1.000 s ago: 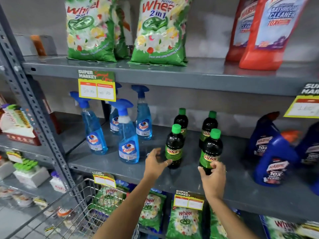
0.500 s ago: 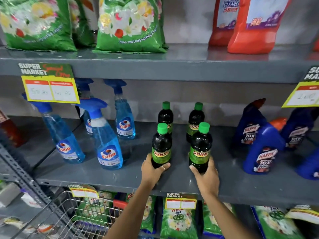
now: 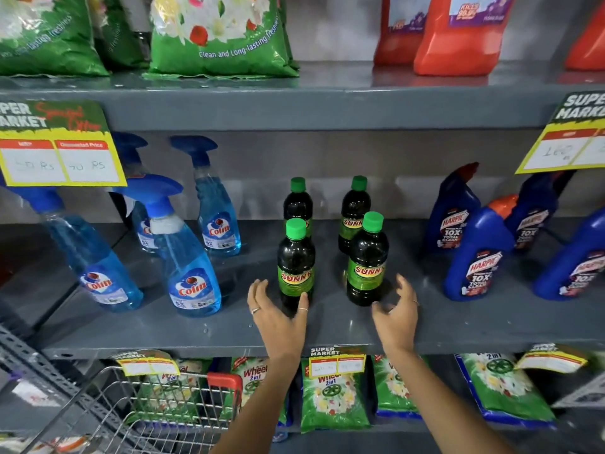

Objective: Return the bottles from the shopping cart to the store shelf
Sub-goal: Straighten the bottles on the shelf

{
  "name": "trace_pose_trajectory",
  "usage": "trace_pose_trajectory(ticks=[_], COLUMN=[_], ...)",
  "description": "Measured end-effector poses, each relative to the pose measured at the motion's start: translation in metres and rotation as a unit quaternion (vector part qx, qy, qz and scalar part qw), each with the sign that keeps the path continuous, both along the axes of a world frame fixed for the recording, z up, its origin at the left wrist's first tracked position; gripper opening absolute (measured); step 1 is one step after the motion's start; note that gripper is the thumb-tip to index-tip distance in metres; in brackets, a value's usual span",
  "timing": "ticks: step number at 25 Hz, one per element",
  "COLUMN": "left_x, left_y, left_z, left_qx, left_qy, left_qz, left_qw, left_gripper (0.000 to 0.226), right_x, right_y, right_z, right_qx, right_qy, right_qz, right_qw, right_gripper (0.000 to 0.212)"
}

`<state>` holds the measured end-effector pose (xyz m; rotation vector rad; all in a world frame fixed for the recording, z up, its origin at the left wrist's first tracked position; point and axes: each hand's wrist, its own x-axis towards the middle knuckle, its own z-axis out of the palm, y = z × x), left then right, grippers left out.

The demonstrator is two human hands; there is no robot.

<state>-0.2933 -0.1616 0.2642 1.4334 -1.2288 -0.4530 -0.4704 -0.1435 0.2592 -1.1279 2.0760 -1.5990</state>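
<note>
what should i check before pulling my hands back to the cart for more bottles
1. Front left Sunny bottle upright on the shelf: ok.
2. Front right Sunny bottle upright: ok.
3. Left hand let go: cannot tell, thumb overlaps the bottle's base.
4. Right hand let go: ok, fingers spread apart from the bottle.
5. Bottles left in the shopping cart: cannot tell, basket only partly in view.

It was a shop: long grey metal shelves held rows of cleaning bottles, yellow paper price tags hung down, and a wire shopping cart stood below.
</note>
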Motion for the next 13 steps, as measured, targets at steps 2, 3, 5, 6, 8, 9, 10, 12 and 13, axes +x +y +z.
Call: trace_pose_trajectory(ticks=[2, 3, 5, 6, 8, 9, 10, 12, 13], left_x=[-0.011, -0.018, -0.033, -0.042, -0.063, -0.076, -0.088, -0.118, -0.133], left_y=[0.008, 0.011, 0.016, 0.018, 0.020, 0.020, 0.020, 0.022, 0.021], left_z=[-0.002, -0.001, 0.004, 0.007, 0.014, 0.015, 0.017, 0.019, 0.021], left_qx=[-0.049, -0.066, -0.105, -0.123, -0.150, -0.155, -0.154, -0.140, -0.129], left_qy=[-0.097, -0.122, -0.139, -0.141, -0.139, -0.138, -0.139, -0.136, -0.127], left_qz=[0.033, 0.029, -0.007, -0.034, -0.090, -0.113, -0.128, -0.149, -0.158], left_qw=[0.993, 0.990, 0.985, 0.982, 0.975, 0.972, 0.970, 0.969, 0.971], left_gripper=[0.050, 0.041, 0.027, 0.025, 0.023, 0.021, 0.020, 0.020, 0.022], right_x=[-0.015, -0.026, -0.053, -0.069, -0.100, -0.115, -0.129, -0.156, -0.170], right_y=[0.009, 0.013, 0.022, 0.026, 0.032, 0.035, 0.037, 0.042, 0.043], right_z=[0.003, 0.006, 0.013, 0.017, 0.022, 0.023, 0.024, 0.023, 0.023], right_qx=[-0.040, -0.057, -0.081, -0.089, -0.097, -0.099, -0.100, -0.096, -0.092], right_qy=[0.023, 0.042, 0.080, 0.097, 0.116, 0.121, 0.127, 0.142, 0.146], right_qz=[-0.064, -0.086, -0.112, -0.121, -0.139, -0.146, -0.153, -0.167, -0.171], right_qw=[0.997, 0.994, 0.987, 0.984, 0.979, 0.977, 0.975, 0.971, 0.970], right_gripper=[0.051, 0.044, 0.035, 0.033, 0.030, 0.028, 0.028, 0.027, 0.027])
